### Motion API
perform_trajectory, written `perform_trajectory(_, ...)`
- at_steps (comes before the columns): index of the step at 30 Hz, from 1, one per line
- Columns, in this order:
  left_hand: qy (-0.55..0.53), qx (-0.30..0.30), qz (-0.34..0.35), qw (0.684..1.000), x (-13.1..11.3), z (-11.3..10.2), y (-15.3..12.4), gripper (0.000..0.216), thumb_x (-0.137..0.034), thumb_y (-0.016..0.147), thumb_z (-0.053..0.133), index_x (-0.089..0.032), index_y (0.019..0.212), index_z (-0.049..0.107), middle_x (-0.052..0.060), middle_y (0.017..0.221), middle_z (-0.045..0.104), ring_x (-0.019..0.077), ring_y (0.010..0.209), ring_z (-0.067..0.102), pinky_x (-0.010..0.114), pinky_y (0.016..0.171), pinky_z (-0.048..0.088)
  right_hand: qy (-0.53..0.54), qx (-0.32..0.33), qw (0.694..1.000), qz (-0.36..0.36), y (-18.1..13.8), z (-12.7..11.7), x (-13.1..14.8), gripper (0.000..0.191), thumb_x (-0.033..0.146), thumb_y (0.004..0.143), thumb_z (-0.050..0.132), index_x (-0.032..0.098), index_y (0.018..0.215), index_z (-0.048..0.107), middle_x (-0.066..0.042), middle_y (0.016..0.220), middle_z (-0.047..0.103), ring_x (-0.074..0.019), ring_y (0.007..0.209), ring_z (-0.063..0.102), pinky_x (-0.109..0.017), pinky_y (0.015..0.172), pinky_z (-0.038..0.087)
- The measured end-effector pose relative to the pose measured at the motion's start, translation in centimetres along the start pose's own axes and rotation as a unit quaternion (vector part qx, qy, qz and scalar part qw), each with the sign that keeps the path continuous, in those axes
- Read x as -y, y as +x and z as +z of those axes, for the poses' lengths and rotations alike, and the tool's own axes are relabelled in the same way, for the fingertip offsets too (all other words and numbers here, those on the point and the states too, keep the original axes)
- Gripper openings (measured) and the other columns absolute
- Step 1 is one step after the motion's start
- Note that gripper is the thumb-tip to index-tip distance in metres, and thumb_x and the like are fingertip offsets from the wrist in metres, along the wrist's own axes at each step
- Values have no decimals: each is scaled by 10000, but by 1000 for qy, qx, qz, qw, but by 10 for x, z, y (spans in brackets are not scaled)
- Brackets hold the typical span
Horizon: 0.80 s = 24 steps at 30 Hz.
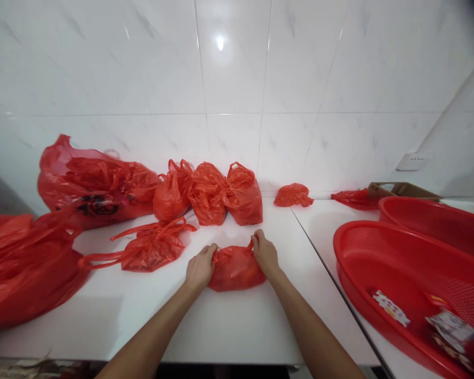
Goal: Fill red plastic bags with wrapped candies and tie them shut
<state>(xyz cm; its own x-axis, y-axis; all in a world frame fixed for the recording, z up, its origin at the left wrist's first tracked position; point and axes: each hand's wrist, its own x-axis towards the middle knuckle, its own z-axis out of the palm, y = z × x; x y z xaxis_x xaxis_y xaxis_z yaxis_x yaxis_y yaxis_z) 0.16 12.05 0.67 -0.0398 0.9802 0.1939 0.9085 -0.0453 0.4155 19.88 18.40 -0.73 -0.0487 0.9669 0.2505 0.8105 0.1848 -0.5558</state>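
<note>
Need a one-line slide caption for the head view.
Both hands, left hand and right hand, grip a small red plastic bag on the white counter.

My one head camera looks forward and down, close over the white counter (pixel 237 326), squarely facing the tiled wall (pixel 237 79) behind it

Nine red bags (pixel 235 268) across the left and centre; two red baskets (pixel 398 263) and one cardboard box (pixel 398 188) at right.

Bright, even overhead light; glare spot on the wall tiles (pixel 220 42); bowed, slightly blurred edges.
</note>
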Motion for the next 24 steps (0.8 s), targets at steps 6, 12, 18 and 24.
perform_trajectory(6,71,76,-7,995,8,17,13,210,-187,878,389,-267,955,568,30,976,698,235,844,642,307,647,396,-64,35,996,48,5,18,-19,182,320,977,351,217,997,500,-24,718,647,-172,638,597,-240,541,264)
perform_trajectory(12,121,82,-5,989,10,25,13,249,-197,907,356,-233,1025,573,79,1037,664,242,866,633,330,671,421,-105,44,991,65,2,22,-17,200,326,988,342,219,1045,501,-38,780,669,-187,701,625,-254,582,302)
perform_trajectory(18,116,54,-13,992,21,11,-5,303,-123,846,392,-244,1031,600,61,1064,658,248,1020,569,318,686,420,-87,21,989,119,4,2,-33,211,316,984,320,220,993,508,-41,747,638,-191,698,609,-255,580,297)
perform_trajectory(24,55,11,-65,996,29,-4,-39,295,-300,937,334,-277,987,623,6,1029,687,224,977,596,302,685,447,-7,1,991,134,1,-4,-39,190,339,955,360,231,911,510,-18,725,614,-180,676,571,-257,562,273)
